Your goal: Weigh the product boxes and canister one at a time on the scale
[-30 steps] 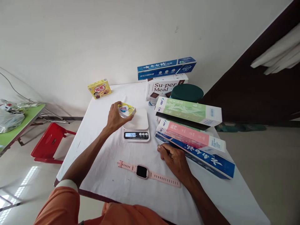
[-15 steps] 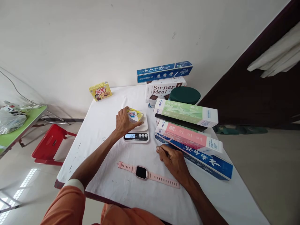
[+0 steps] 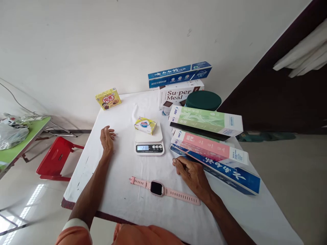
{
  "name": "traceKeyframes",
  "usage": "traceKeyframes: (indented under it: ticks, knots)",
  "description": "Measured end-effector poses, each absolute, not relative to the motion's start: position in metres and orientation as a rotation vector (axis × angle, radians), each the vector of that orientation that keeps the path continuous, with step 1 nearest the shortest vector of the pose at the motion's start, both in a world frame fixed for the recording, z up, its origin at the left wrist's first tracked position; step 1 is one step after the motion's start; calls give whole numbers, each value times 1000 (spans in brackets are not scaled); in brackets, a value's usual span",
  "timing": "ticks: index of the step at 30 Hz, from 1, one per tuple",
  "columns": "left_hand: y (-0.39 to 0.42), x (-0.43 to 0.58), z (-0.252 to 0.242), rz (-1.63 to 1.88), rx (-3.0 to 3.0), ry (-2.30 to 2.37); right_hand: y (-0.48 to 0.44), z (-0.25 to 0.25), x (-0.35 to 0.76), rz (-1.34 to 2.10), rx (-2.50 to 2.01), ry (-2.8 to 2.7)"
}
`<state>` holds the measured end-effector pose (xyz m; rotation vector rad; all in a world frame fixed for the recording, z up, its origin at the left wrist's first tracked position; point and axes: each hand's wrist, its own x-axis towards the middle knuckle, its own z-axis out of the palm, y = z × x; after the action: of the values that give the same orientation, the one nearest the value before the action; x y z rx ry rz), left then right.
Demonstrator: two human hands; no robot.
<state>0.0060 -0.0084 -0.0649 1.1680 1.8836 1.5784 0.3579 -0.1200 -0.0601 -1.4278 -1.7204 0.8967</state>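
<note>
A yellow and white soap box (image 3: pixel 145 126) lies on the white digital kitchen scale (image 3: pixel 149 139), whose lit display seems to read 238. My left hand (image 3: pixel 107 137) rests on the cloth left of the scale, empty, its fingers loosely bent and apart. To the right of the scale, my right hand (image 3: pixel 190 175) lies with fingers curled in, beside a long blue toothpaste box (image 3: pixel 230 177); nothing shows in it. A pink smartwatch (image 3: pixel 156 188) with its strap spread out lies in front, between the two forearms.
Pink (image 3: pixel 209 146) and green (image 3: pixel 206 119) boxes are stacked at the right, with a dark green lid (image 3: pixel 203 100) behind. A Su-per Meal box (image 3: pixel 176 97) has another blue box (image 3: pixel 180 75) on top. A yellow snack box (image 3: pixel 108 98) stands back left. A red chair (image 3: pixel 55 160) is left.
My left hand has let go of the soap box and moved left, off the scale. The display has dropped from about 364 to 238. My right hand stays in place.
</note>
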Motion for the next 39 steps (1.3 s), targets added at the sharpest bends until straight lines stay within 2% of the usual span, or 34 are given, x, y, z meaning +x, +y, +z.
traceKeyframes:
  ticks: [15,24,31,39]
  knots:
    - [-14,18,-58,1579,1344,1919,-121,-62,358,880,-1427,-1731]
    - [-13,84,-17,1189,1901,1708,-122,-56,358,859,-1372,-1769]
    - [-1,129,-15,852,2050,1908,-131,-40,353,1045,-1218,-1847]
    - [4,139,-24,947,1972,1980,-123,-39,343,1093,-1191,-2027]
